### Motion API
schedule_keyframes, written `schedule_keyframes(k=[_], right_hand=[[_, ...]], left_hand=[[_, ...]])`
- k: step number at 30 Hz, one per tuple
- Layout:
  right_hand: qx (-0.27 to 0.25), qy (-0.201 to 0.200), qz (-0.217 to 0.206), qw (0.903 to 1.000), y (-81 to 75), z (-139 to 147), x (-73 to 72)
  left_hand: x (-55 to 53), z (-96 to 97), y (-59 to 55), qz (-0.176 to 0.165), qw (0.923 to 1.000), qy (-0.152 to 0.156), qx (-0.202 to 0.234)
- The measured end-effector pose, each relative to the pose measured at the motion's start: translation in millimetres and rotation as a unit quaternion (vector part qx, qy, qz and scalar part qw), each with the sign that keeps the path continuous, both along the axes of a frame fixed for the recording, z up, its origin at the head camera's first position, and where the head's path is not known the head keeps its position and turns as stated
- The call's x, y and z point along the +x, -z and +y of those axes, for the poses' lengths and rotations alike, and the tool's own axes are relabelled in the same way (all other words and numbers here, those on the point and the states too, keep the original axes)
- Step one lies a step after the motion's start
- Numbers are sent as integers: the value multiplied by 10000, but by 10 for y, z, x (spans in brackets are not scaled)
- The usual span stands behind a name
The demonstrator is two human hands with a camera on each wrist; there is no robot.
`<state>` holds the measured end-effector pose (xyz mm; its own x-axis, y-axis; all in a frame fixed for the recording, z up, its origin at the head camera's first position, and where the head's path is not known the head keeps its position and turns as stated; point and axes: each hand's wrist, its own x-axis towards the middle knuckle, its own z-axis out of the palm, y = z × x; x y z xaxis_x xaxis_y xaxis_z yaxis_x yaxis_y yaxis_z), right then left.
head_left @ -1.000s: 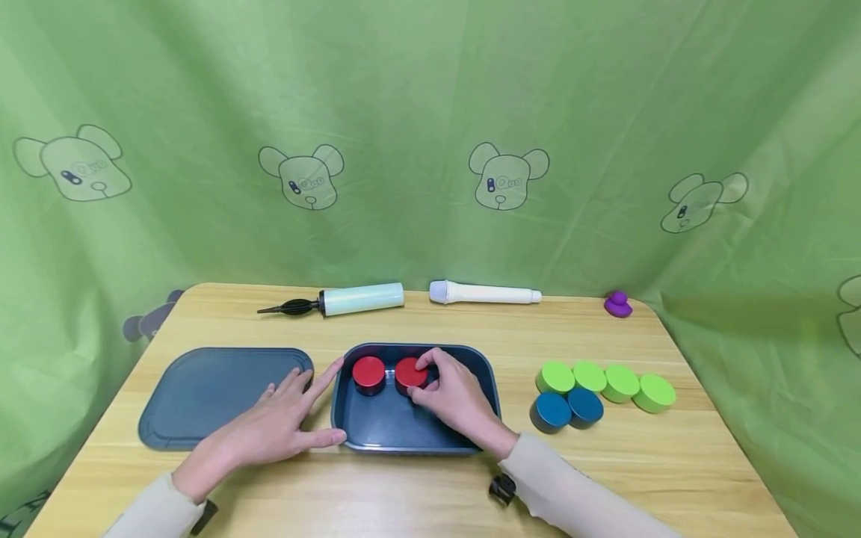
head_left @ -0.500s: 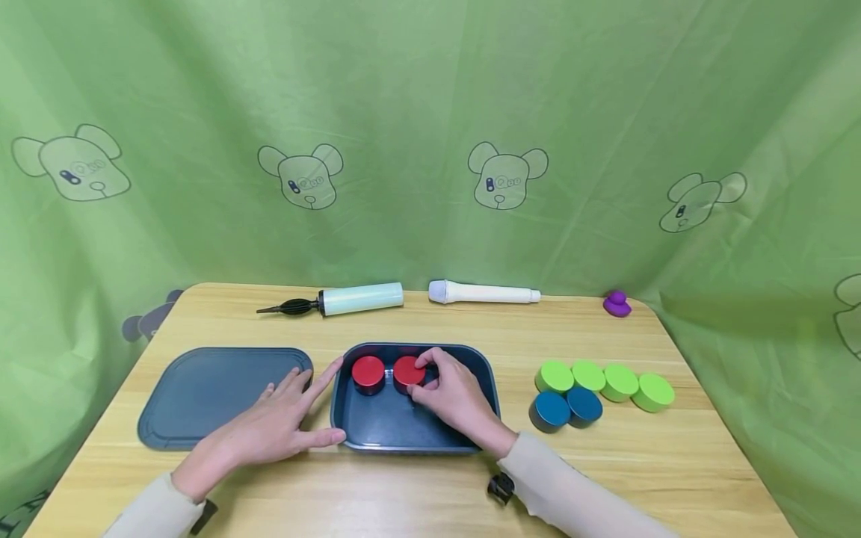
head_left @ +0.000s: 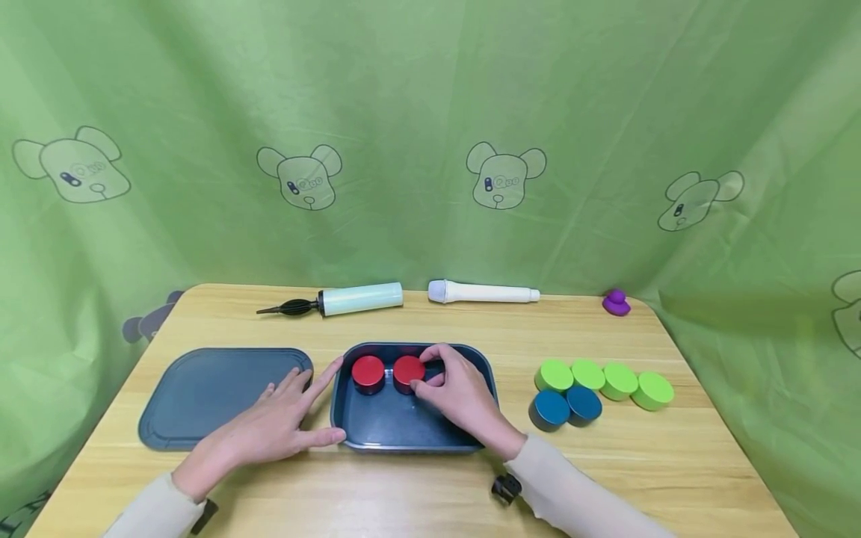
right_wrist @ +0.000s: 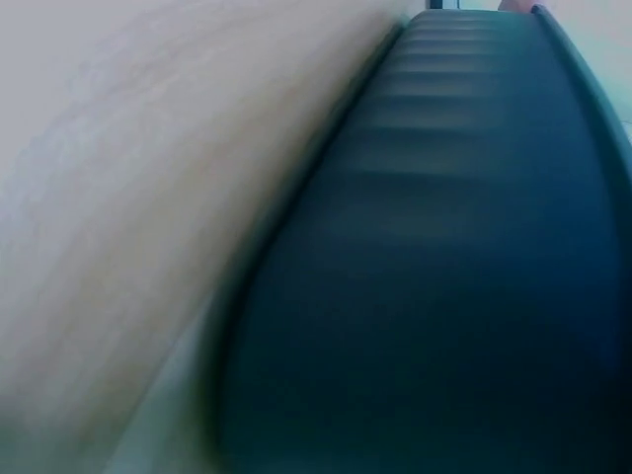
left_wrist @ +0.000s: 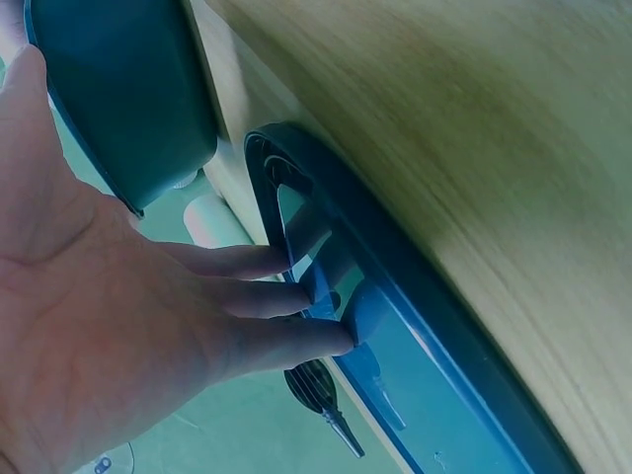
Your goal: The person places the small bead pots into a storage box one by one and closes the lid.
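Note:
Two red cylinders stand in a dark blue-grey rectangular box: a left one and a right one. My right hand reaches over the box's right side. Its bent index finger and thumb lie loosely at the right cylinder's right edge, the top disc showing whole. My left hand is spread out, thumb at the left wall of the box. Its other fingertips rest on the flat dark lid, as the left wrist view also shows. Only the box's outer wall fills the right wrist view.
Right of the box stand several green cylinders and two blue ones. Along the back lie a pale blue hand pump, a white microphone-shaped stick and a small purple hat-shaped object. A green curtain hangs behind the table.
My right hand has drawn slightly to the right, its index finger coming off the top of the right red cylinder. The left hand and both red cylinders have stayed in place.

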<state>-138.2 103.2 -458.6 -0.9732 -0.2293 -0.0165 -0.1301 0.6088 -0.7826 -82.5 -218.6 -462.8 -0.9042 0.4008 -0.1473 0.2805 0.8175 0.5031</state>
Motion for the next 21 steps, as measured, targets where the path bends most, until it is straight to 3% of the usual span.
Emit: schedule_keyframes(k=[6,13,21], right_hand=[[-147,125,41,9998,-49,68,24],[-415,90,420,9982,-75,182,88],[-774,251,597,9949,-137,385,227]], left_hand=[[3,6,-6,54,10000,-3,-31],[11,10,-37,310,9994,24,-166],[25,-8,-7,165,9998,-62,-117]])
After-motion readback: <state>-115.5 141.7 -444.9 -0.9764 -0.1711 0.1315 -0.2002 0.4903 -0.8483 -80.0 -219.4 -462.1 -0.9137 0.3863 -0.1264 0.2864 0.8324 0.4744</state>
